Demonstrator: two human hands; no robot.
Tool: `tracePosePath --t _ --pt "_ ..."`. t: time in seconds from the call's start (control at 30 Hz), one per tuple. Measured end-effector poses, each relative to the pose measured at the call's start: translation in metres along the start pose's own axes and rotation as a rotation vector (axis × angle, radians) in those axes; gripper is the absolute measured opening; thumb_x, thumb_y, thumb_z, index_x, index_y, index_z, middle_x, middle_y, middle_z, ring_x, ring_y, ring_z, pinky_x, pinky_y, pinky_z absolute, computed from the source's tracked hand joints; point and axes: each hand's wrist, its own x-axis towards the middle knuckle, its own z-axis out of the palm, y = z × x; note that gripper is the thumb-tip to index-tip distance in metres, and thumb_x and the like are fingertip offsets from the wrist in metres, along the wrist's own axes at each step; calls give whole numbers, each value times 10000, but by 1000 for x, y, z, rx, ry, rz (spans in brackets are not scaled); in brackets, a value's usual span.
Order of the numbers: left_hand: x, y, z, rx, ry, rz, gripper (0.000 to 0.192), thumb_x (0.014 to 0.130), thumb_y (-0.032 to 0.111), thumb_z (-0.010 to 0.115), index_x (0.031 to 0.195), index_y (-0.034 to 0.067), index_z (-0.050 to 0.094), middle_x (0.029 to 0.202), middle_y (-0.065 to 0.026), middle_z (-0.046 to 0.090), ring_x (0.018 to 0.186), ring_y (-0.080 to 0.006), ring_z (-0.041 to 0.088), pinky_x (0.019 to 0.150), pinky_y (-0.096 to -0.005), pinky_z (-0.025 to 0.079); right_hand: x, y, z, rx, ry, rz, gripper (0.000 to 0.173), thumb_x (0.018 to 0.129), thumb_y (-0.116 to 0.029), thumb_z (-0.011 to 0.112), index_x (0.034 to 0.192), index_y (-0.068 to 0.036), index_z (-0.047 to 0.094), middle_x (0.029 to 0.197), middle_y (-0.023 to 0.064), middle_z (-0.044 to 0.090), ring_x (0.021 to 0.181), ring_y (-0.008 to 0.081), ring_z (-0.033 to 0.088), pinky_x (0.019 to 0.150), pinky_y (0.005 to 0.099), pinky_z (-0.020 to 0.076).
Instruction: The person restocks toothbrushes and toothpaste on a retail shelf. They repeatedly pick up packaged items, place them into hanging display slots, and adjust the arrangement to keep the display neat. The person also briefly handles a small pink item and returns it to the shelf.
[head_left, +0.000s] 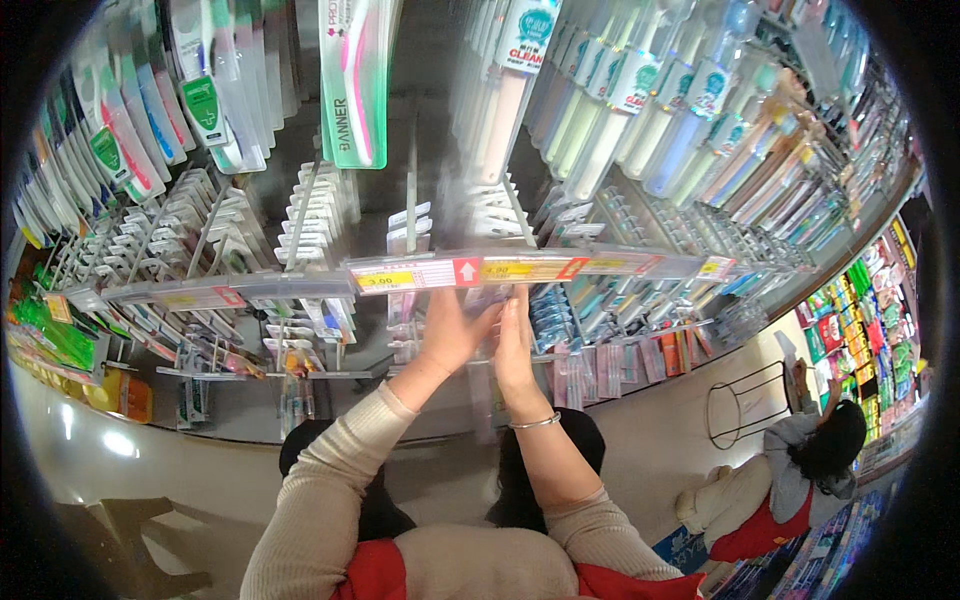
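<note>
Both hands reach in below the price-label rail (416, 274) of a store rack hung with packaged toothbrushes. My left hand (452, 334) has its thumb toward the right, and its fingertips go out of sight behind the rail. Close beside it, my right hand (514, 341) points upward with its fingers together; a metal bangle (535, 421) circles that wrist. Blurred clear packaging shows between the hands, but whether either one grips it is unclear. Above the rail hang a green-edged toothbrush pack (357, 90) and a pale pink toothbrush pack (501, 124).
Metal hooks (412, 187) stick out from the rack, many bearing packs. To the right, a co-worker in a red vest (765, 525) crouches near a wire-frame stool (739, 405). An open cardboard box (124, 547) is on the floor (217, 480) at left.
</note>
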Motion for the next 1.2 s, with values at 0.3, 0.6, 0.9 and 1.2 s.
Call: tracePosePath --t 0.3,0.6,0.9,1.2 --pt "-22 29 -12 88 -15 114 949 734 199 729 1420 -48 122 1418 -290 218 1323 -439 223 1103 -462 203 -73 7 -82 -675 138 -296 534 855 -74 591 1340 -11 375 1355 143 385 1243 258 403 1021 358 346" --pt "1 35 -15 425 76 305 794 813 320 661 1374 -76 264 1419 -318 237 1328 -458 217 1094 -496 178 -110 11 -117 -854 271 -394 371 805 -141 598 1147 -28 507 1206 193 493 1039 378 542 863 408 462" --pt "43 38 -2 516 197 599 398 916 203 535 1260 3 515 1408 -184 396 1329 -398 295 1088 -477 221 -116 2 -129 -768 278 -340 368 789 -150 581 1130 -34 508 1215 176 486 1052 380 529 871 421 464" --pt "18 31 0 538 155 422 633 846 243 630 1346 -39 361 1426 -265 296 1326 -441 244 1092 -491 187 -115 4 -140 -846 343 -452 236 797 -159 614 989 -22 596 1100 165 560 926 350 584 783 410 489"
